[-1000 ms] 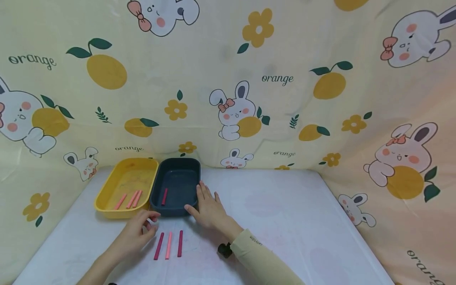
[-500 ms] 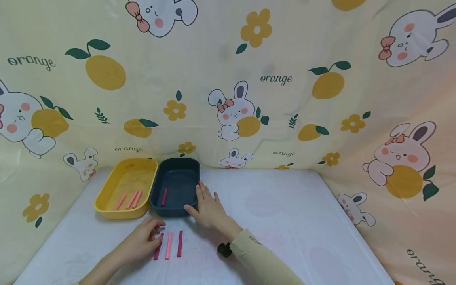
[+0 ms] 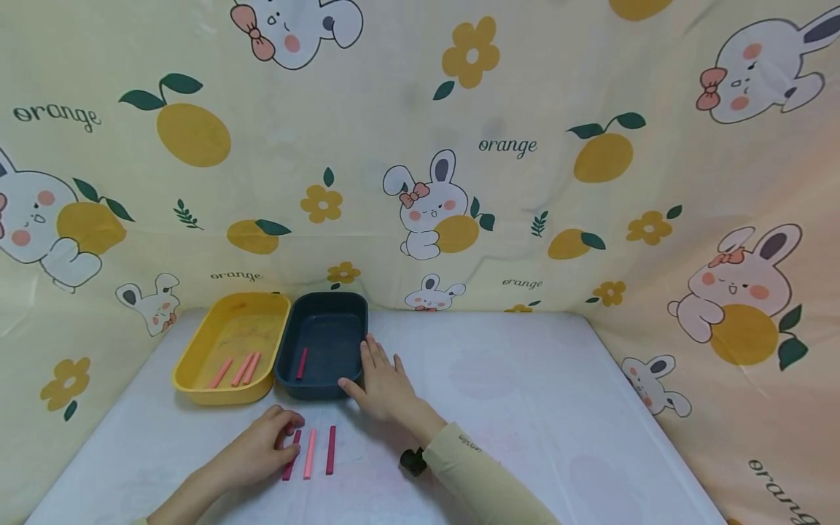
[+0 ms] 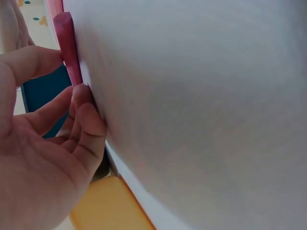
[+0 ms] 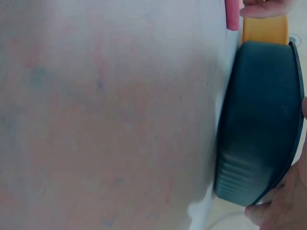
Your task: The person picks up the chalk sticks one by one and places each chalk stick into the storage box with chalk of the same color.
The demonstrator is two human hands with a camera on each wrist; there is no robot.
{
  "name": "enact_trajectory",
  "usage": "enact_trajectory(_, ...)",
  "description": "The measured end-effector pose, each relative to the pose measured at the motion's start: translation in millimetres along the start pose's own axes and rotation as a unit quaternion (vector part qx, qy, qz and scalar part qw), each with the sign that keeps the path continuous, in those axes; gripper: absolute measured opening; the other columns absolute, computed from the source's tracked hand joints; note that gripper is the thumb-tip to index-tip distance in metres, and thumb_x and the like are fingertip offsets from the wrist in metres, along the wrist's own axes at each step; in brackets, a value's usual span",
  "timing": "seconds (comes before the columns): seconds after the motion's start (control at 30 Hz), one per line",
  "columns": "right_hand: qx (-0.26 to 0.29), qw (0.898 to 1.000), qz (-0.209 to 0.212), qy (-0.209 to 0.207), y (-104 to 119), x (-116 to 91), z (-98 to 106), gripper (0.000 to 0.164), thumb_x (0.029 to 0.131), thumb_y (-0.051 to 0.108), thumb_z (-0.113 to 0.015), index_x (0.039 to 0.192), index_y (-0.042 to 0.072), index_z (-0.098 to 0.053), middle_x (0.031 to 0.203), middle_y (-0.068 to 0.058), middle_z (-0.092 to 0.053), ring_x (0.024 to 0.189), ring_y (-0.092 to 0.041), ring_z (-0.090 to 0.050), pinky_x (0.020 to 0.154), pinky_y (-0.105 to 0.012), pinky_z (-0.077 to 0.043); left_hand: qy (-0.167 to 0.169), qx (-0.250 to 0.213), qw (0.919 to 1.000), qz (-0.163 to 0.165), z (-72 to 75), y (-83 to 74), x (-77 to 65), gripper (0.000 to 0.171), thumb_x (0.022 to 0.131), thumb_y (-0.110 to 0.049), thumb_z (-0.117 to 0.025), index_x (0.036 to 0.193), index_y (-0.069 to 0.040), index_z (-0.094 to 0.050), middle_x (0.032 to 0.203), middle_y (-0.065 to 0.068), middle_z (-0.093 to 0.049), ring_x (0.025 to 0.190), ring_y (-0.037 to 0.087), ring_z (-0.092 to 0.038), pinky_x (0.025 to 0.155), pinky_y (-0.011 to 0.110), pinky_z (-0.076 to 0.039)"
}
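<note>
My left hand [image 3: 259, 446] pinches a dark pink stick [image 4: 67, 40], the leftmost of three lying in front of the trays. Its thumb touches the stick's side and its fingertips meet the far end. Beside it lie a light pink stick [image 3: 310, 453] and another dark pink stick [image 3: 331, 450]. My right hand [image 3: 383, 386] rests at the near right corner of the dark blue tray [image 3: 331, 391], fingers straight along the right wall and thumb at the front rim. One dark pink stick [image 3: 302, 363] lies inside that tray.
Left of the blue tray and against it stands a yellow tray [image 3: 223, 396] with several light pink sticks [image 3: 241, 369] inside. Both trays stand on a white table [image 3: 525, 408], close to a patterned cloth backdrop [image 3: 367, 109].
My left hand has come down from the front of the yellow tray to the leftmost stick and closed its fingers on it. The right hand has stayed at the blue tray.
</note>
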State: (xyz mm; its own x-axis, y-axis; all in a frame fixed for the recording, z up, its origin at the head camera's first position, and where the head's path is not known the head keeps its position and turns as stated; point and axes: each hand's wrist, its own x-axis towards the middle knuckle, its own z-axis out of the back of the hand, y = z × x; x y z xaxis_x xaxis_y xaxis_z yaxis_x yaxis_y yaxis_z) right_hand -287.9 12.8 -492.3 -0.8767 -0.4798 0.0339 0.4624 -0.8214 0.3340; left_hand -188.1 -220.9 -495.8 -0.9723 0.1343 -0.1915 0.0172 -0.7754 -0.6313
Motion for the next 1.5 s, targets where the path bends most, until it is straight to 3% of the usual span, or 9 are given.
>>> enact_trajectory(0.7, 0.000, 1.000, -0.003, -0.002, 1.2, -1.6, 0.6, 0.091, 0.104, 0.067, -0.039, 0.167, 0.007, -0.014, 0.175, -0.008, -0.007, 0.160, -0.025, -0.015, 0.125, -0.058, -0.017, 0.003, 0.009, 1.0000, -0.001, 1.0, -3.4, -1.3, 0.029, 0.084, -0.015, -0.086, 0.108, -0.010, -0.071, 0.093, 0.002, -0.053, 0.084, 0.016, -0.052, 0.074, 0.029, -0.053)
enact_trajectory(1.0, 0.003, 1.000, -0.006, -0.002, 1.0, -1.9, 0.4, 0.091, 0.103, 0.067, -0.040, 0.167, 0.007, -0.015, 0.175, -0.007, -0.008, 0.160, -0.024, -0.015, 0.125, -0.058, -0.017, 0.004, -0.017, 0.9998, 0.002, 0.9, -1.6, -0.5, 0.027, 0.085, -0.011, -0.085, 0.109, -0.010, -0.070, 0.091, 0.003, -0.053, 0.082, 0.017, -0.052, 0.069, 0.027, -0.049)
enact_trajectory(1.3, 0.005, 1.000, -0.004, -0.004, 0.4, -2.4, 0.5, 0.091, 0.103, 0.068, -0.039, 0.167, 0.007, -0.014, 0.175, -0.008, -0.007, 0.160, -0.024, -0.015, 0.125, -0.057, -0.016, 0.002, -0.051, 0.9987, -0.003, -0.6, -1.7, -0.4, 0.026, 0.086, -0.002, -0.081, 0.108, -0.008, -0.069, 0.096, 0.003, -0.055, 0.084, 0.018, -0.053, 0.074, 0.027, -0.052)
enact_trajectory(1.5, 0.004, 1.000, -0.002, -0.003, 0.4, -2.8, 1.3, 0.092, 0.103, 0.068, -0.038, 0.167, 0.007, -0.014, 0.175, -0.008, -0.007, 0.160, -0.025, -0.015, 0.125, -0.057, -0.016, 0.002, -0.068, 0.9976, 0.011, -1.2, -3.8, -1.4, 0.027, 0.085, 0.002, -0.079, 0.108, -0.007, -0.068, 0.097, 0.003, -0.057, 0.085, 0.019, -0.054, 0.074, 0.027, -0.054)
